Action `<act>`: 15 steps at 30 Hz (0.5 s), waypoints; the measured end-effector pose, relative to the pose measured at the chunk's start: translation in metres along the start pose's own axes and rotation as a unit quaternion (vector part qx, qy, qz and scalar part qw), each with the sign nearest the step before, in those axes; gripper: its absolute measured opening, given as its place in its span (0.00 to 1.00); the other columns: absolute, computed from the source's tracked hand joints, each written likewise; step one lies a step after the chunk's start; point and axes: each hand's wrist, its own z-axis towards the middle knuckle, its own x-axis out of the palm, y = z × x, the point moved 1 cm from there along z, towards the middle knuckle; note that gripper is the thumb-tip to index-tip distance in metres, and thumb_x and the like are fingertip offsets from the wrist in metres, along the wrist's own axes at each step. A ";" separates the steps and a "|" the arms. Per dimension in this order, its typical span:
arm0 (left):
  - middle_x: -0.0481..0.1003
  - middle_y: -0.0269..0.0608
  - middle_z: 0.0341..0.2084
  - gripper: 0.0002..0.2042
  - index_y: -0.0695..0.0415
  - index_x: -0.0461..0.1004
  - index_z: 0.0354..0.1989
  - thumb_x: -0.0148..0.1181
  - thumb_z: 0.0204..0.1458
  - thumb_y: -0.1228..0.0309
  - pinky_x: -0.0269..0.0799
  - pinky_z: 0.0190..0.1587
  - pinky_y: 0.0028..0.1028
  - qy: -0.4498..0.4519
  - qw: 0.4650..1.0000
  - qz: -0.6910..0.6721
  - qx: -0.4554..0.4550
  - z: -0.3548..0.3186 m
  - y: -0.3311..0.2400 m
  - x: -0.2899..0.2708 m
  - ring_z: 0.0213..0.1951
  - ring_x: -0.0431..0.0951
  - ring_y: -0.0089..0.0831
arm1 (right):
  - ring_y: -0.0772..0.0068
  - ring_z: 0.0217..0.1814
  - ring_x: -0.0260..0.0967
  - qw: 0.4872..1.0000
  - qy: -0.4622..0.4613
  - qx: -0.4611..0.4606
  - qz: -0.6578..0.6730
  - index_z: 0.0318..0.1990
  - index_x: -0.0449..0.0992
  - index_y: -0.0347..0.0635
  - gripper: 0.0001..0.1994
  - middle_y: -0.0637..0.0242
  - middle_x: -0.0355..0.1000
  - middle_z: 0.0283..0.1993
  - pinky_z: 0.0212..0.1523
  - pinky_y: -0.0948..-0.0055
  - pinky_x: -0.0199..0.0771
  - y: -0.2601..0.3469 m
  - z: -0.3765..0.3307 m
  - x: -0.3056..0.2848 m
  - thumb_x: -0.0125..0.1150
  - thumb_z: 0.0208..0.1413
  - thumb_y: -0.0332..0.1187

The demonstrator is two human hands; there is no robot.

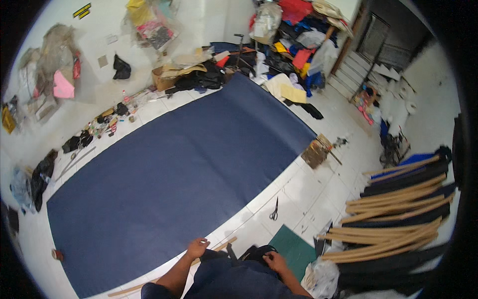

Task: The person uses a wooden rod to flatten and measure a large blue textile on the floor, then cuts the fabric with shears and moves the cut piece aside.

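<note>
A large sheet of dark blue material (164, 174) lies spread on the tiled floor in front of me. My left hand (198, 247) hovers at its near edge, fingers loosely bent and apart, with nothing visible in them. Below that hand a long thin wooden strip (219, 247) lies along the sheet's edge. My right hand (274, 261) is close to my body, its fingers curled against a black item (256, 252); what they grip is too small to make out. Black-handled scissors (274, 212) rest on the tiles ahead of my right hand.
A green mat (290, 246) and a clear plastic bag (321, 278) sit at my right. Beyond them are stacked tan strips (393, 199) over dark rolls. A worn block (316, 152) sits at the sheet's right corner, a tape roll (57, 254) at its left. Scraps (294, 55) pile up far back.
</note>
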 end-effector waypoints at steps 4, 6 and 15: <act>0.80 0.50 0.38 0.23 0.59 0.76 0.51 0.61 0.56 0.53 0.75 0.45 0.35 -0.056 0.997 -0.043 0.043 -0.003 -0.097 0.040 0.40 0.80 0.38 | 0.54 0.52 0.75 0.980 0.109 -0.142 -0.089 0.52 0.77 0.42 0.22 0.53 0.77 0.49 0.52 0.63 0.74 0.015 0.084 -0.068 0.60 0.59 0.49; 0.78 0.54 0.44 0.26 0.57 0.74 0.55 0.60 0.55 0.51 0.72 0.53 0.39 -0.025 0.999 0.010 0.029 0.008 -0.104 0.074 0.48 0.79 0.47 | 0.55 0.55 0.72 0.948 0.160 -0.243 -0.129 0.53 0.77 0.44 0.22 0.53 0.75 0.52 0.58 0.62 0.70 -0.004 0.128 -0.099 0.59 0.60 0.49; 0.77 0.54 0.45 0.15 0.58 0.75 0.45 0.56 0.56 0.61 0.71 0.50 0.45 0.050 0.989 -0.041 -0.131 -0.047 -0.218 0.197 0.51 0.75 0.53 | 0.45 0.44 0.73 0.790 0.503 -0.115 -0.330 0.43 0.71 0.39 0.20 0.52 0.75 0.41 0.45 0.49 0.70 0.003 0.231 -0.245 0.50 0.66 0.50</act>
